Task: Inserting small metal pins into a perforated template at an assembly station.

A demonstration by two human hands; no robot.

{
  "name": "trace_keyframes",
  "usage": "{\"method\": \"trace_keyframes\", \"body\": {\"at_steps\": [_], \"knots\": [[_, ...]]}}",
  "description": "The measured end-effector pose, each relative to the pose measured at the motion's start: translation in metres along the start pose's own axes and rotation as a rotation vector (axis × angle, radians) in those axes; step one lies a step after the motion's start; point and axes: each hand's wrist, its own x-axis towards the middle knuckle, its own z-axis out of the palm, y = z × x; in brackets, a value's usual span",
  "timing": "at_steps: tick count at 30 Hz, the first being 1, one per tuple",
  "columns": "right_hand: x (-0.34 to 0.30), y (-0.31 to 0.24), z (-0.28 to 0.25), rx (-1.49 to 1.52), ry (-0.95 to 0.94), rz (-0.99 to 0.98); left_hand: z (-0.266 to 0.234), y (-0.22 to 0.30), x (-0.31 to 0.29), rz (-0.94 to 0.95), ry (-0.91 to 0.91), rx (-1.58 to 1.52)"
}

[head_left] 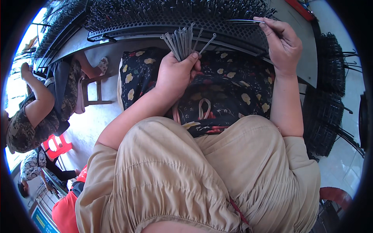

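My left hand [173,75] is closed round a fanned bundle of thin grey metal rods [181,43], held above my lap. Small eyelets top the rods' upper ends, and a few splay out to the right. Up at the right, my right hand [283,43] pinches some slender, shiny metal pieces [244,21] between thumb and fingers. They point left over the edge of a black perforated rack [233,30]; whether they are rods or one forked tool I cannot tell. Dense dark wire-like pieces [155,14] stand in the rack.
Dark floral cloth [229,91] covers my lap. Stacked black wire pieces [330,73] hang along the right side. Another person [58,93] sits at the left beside a wooden stool [93,91], with a second person [35,167] farther back. A red plastic stool [57,146] stands there too.
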Motion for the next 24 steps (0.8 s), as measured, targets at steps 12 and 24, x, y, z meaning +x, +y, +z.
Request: {"method": "trace_keyframes", "body": {"at_steps": [12, 24], "knots": [[0.035, -0.009, -0.001, -0.139, -0.197, 0.08, -0.003, -0.004, 0.002, 0.015, -0.012, -0.053], [0.051, -0.053, 0.033, -0.372, -0.054, 0.276, -0.006, 0.002, 0.0, 0.026, 0.016, 0.019]]}}
